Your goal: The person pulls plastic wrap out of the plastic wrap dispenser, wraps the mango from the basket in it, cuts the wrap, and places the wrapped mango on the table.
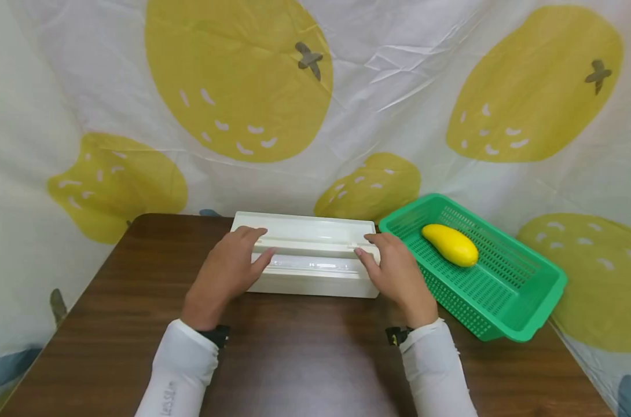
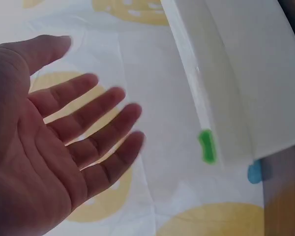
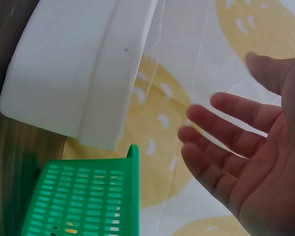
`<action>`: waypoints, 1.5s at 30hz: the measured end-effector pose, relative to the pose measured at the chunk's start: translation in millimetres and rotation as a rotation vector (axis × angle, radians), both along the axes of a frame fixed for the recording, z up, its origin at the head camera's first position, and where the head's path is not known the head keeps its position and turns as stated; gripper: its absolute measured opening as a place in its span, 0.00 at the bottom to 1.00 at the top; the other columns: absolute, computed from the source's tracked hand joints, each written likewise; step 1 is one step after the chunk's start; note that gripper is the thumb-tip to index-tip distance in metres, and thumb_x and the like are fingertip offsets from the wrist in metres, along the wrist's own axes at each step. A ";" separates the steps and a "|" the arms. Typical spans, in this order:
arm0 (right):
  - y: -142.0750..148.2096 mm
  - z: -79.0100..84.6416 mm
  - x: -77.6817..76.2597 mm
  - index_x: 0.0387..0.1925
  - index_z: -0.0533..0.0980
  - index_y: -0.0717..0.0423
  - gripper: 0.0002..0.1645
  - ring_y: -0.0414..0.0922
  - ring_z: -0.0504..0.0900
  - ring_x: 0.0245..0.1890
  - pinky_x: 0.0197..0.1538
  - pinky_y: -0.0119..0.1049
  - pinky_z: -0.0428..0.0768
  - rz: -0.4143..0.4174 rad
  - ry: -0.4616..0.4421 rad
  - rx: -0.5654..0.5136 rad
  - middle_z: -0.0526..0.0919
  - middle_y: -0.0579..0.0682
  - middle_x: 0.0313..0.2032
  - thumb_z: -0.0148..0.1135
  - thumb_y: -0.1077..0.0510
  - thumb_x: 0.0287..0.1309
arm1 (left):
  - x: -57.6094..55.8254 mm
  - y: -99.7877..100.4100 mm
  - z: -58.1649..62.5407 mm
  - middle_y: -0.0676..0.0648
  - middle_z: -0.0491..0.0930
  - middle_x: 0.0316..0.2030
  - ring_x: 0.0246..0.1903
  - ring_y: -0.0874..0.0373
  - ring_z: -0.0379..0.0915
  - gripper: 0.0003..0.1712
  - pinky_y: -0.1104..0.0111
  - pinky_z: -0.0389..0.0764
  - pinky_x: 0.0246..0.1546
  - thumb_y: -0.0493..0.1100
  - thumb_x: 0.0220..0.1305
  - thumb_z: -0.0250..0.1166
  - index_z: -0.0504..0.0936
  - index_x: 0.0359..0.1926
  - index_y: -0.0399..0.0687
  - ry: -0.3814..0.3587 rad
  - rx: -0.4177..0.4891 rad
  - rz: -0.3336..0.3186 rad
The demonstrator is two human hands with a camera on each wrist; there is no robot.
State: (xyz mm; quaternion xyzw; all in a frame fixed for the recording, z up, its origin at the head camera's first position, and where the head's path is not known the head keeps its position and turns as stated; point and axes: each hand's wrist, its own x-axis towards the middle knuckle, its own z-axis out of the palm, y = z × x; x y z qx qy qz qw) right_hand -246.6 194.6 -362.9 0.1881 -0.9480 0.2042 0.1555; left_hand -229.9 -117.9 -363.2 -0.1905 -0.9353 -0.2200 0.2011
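Note:
A long white box (image 1: 315,286), like a cling film dispenser, lies crosswise on the table with its lid (image 1: 305,227) tipped back. Something clear and shiny (image 1: 315,264) shows inside it. My left hand (image 1: 227,269) hovers over the box's left end, fingers spread and relaxed. Over the right end is my right hand (image 1: 397,269), its fingers likewise loose. Both wrist views show a gap between the palms and the box, and neither hand holds anything. A green patch (image 2: 207,146) marks the box's left end.
A green plastic basket (image 1: 542,304) stands at the right, close beside the box, with a yellow mango-like fruit (image 1: 451,245) inside. Behind the dark wooden table (image 1: 164,272) hangs a white cloth (image 1: 388,104) printed with big yellow fruit.

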 end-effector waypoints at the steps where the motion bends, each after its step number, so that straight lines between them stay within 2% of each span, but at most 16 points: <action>1: 1.6 0.1 -0.9 0.59 0.76 0.64 0.30 0.57 0.77 0.52 0.55 0.57 0.78 0.004 -0.001 0.007 0.81 0.63 0.54 0.58 0.45 0.66 | -0.5 -2.1 0.1 0.32 0.82 0.51 0.51 0.39 0.75 0.27 0.46 0.79 0.52 0.47 0.62 0.67 0.79 0.56 0.31 -0.006 -0.002 -0.003; 4: 5.8 -2.0 -3.0 0.54 0.79 0.66 0.27 0.56 0.79 0.45 0.50 0.54 0.81 0.020 -0.035 0.038 0.84 0.63 0.48 0.66 0.50 0.60 | -3.4 -8.5 -2.4 0.33 0.84 0.50 0.50 0.40 0.77 0.25 0.47 0.79 0.52 0.45 0.60 0.69 0.82 0.53 0.31 -0.075 -0.013 -0.005; 9: 10.6 -8.8 -4.9 0.51 0.81 0.68 0.25 0.56 0.80 0.46 0.53 0.53 0.80 0.035 -0.109 0.084 0.84 0.64 0.48 0.70 0.56 0.55 | -9.8 -18.9 -12.9 0.32 0.84 0.50 0.51 0.39 0.77 0.24 0.45 0.79 0.51 0.41 0.58 0.70 0.82 0.54 0.32 -0.212 -0.020 -0.006; 15: 11.3 -14.2 -8.0 0.49 0.83 0.67 0.20 0.55 0.80 0.44 0.51 0.52 0.81 0.034 -0.137 0.087 0.85 0.63 0.46 0.68 0.59 0.56 | -15.2 -25.0 -21.8 0.31 0.84 0.49 0.48 0.39 0.78 0.20 0.45 0.81 0.47 0.40 0.59 0.69 0.85 0.52 0.35 -0.274 0.007 0.006; 21: 11.2 -19.6 -11.4 0.43 0.85 0.64 0.13 0.54 0.81 0.42 0.49 0.52 0.82 0.042 -0.127 0.083 0.87 0.61 0.42 0.66 0.62 0.57 | -16.3 -25.3 -23.9 0.33 0.85 0.49 0.48 0.39 0.79 0.16 0.45 0.81 0.47 0.38 0.60 0.69 0.87 0.48 0.35 -0.292 0.003 0.021; 24: 10.7 -21.9 -12.5 0.39 0.86 0.63 0.10 0.53 0.81 0.39 0.46 0.51 0.82 0.049 -0.096 0.089 0.88 0.60 0.39 0.66 0.63 0.57 | -16.5 -24.3 -24.4 0.35 0.87 0.46 0.44 0.43 0.80 0.12 0.47 0.82 0.45 0.37 0.61 0.67 0.89 0.45 0.37 -0.295 -0.015 0.028; 26: 10.2 -22.7 -12.9 0.38 0.87 0.63 0.09 0.52 0.81 0.37 0.44 0.50 0.83 0.046 -0.081 0.092 0.88 0.60 0.38 0.65 0.63 0.58 | -17.1 -23.5 -25.2 0.40 0.88 0.34 0.34 0.48 0.80 0.07 0.53 0.83 0.36 0.36 0.61 0.66 0.90 0.37 0.40 -0.287 -0.022 0.029; 27: 10.0 -22.9 -12.9 0.37 0.87 0.63 0.09 0.52 0.81 0.36 0.43 0.50 0.83 0.042 -0.077 0.093 0.88 0.60 0.37 0.65 0.63 0.58 | -17.3 -23.0 -25.5 0.44 0.85 0.26 0.28 0.51 0.77 0.07 0.56 0.81 0.30 0.35 0.62 0.65 0.90 0.31 0.42 -0.280 -0.023 0.028; 30: 9.7 -23.0 -13.0 0.36 0.87 0.63 0.09 0.51 0.80 0.34 0.41 0.49 0.83 0.031 -0.072 0.097 0.88 0.59 0.36 0.65 0.63 0.58 | -18.3 -21.8 -26.0 0.50 0.68 0.16 0.19 0.55 0.64 0.12 0.63 0.68 0.22 0.33 0.61 0.63 0.84 0.22 0.46 -0.260 -0.022 0.032; 31: 9.4 -22.7 -13.1 0.36 0.87 0.63 0.09 0.51 0.80 0.34 0.41 0.48 0.84 0.026 -0.073 0.096 0.88 0.59 0.36 0.65 0.63 0.58 | -18.6 -21.4 -26.1 0.51 0.66 0.15 0.19 0.56 0.62 0.12 0.64 0.65 0.21 0.33 0.61 0.63 0.83 0.21 0.46 -0.251 -0.023 0.034; 32: 9.2 -22.5 -13.1 0.36 0.87 0.63 0.08 0.51 0.80 0.33 0.41 0.48 0.84 0.024 -0.073 0.095 0.88 0.59 0.35 0.65 0.63 0.58 | -18.8 -21.2 -26.2 0.51 0.67 0.15 0.19 0.55 0.63 0.12 0.63 0.66 0.21 0.33 0.61 0.63 0.84 0.21 0.46 -0.244 -0.025 0.038; 37: 8.4 -23.4 -14.0 0.34 0.86 0.63 0.07 0.51 0.80 0.33 0.40 0.48 0.83 0.018 -0.076 0.092 0.88 0.59 0.35 0.65 0.63 0.59 | -19.9 -20.6 -28.3 0.45 0.85 0.26 0.25 0.52 0.73 0.08 0.55 0.78 0.30 0.36 0.61 0.64 0.89 0.31 0.42 -0.203 -0.026 0.055; 39: 8.1 -24.1 -14.8 0.34 0.86 0.63 0.07 0.51 0.80 0.33 0.40 0.48 0.83 0.016 -0.073 0.089 0.88 0.59 0.35 0.64 0.62 0.59 | -20.0 -20.7 -28.7 0.43 0.87 0.30 0.27 0.51 0.75 0.07 0.53 0.80 0.32 0.36 0.62 0.64 0.89 0.33 0.41 -0.193 -0.023 0.053; 45: 7.4 -25.8 -17.0 0.33 0.85 0.63 0.07 0.50 0.79 0.31 0.38 0.47 0.82 0.015 -0.060 0.084 0.86 0.58 0.33 0.64 0.62 0.60 | -20.5 -21.6 -28.2 0.42 0.83 0.25 0.26 0.50 0.74 0.07 0.53 0.79 0.31 0.38 0.62 0.66 0.86 0.29 0.42 -0.193 -0.051 0.000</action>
